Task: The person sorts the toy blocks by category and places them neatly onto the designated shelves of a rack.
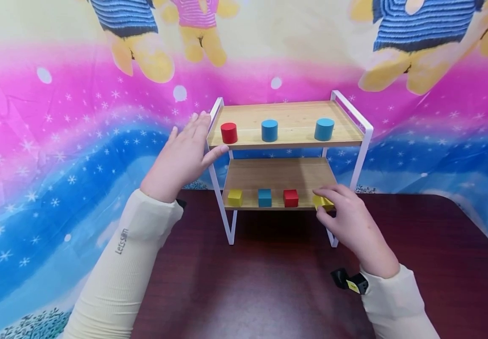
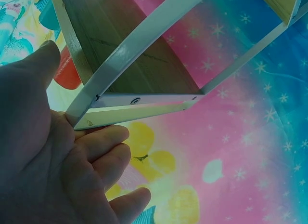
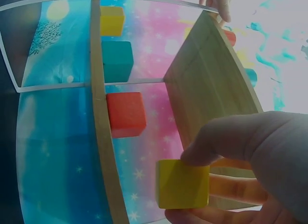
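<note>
My right hand (image 1: 349, 219) pinches a yellow cube (image 3: 183, 184) between thumb and fingers at the right end of the lower shelf (image 1: 277, 172). A gap shows between this cube and the shelf board in the right wrist view. Left of it, along the front edge, sit a red cube (image 1: 291, 198), a blue cube (image 1: 264, 197) and another yellow cube (image 1: 235, 197). My left hand (image 1: 180, 160) rests against the white left frame (image 2: 130, 41) of the rack, fingers extended, its thumb near a red cylinder (image 1: 228, 133) on the upper shelf (image 1: 286, 113).
Two blue cylinders (image 1: 269, 131) stand farther right on the upper shelf. The rack's white legs (image 1: 230, 230) stand on a dark reddish table (image 1: 244, 282). Behind it hangs a colourful cloth (image 1: 100, 108) with bears and snowflakes.
</note>
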`<state>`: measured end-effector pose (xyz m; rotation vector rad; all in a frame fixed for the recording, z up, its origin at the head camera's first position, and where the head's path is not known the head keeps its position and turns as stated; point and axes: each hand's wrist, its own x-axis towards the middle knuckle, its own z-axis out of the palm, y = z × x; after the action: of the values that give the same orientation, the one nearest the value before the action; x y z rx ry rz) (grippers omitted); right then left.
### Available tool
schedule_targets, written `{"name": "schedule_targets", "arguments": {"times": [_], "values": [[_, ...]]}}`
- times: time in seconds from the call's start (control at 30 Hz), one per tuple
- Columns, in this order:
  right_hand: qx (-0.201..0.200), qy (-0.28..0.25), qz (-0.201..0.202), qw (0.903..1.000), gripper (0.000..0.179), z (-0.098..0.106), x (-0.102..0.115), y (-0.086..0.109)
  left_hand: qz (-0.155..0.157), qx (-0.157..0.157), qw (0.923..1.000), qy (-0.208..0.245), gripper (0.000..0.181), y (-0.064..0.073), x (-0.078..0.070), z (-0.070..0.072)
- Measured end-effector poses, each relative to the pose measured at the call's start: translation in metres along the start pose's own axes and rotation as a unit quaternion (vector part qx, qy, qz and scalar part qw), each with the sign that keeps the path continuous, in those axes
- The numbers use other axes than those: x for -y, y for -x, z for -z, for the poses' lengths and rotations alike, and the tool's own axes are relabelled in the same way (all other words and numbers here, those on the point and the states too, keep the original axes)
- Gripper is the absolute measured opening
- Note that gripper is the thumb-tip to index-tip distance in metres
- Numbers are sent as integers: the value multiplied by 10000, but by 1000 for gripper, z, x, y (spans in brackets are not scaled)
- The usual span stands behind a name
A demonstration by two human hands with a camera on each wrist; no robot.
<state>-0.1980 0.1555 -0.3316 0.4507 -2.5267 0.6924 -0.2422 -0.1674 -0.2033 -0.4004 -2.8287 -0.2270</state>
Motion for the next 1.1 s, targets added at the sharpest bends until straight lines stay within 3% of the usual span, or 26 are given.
{"name": "schedule_targets", "arguments": {"times": [0.4,1.1], "values": [[-524,-85,94,9985,39,-10,4,-7,-17,-65,10000,17,90,2,1,0],[145,156,-209,9996,37,-19,1,-19,-34,-34,10000,9,89,1,2,-1]]}}
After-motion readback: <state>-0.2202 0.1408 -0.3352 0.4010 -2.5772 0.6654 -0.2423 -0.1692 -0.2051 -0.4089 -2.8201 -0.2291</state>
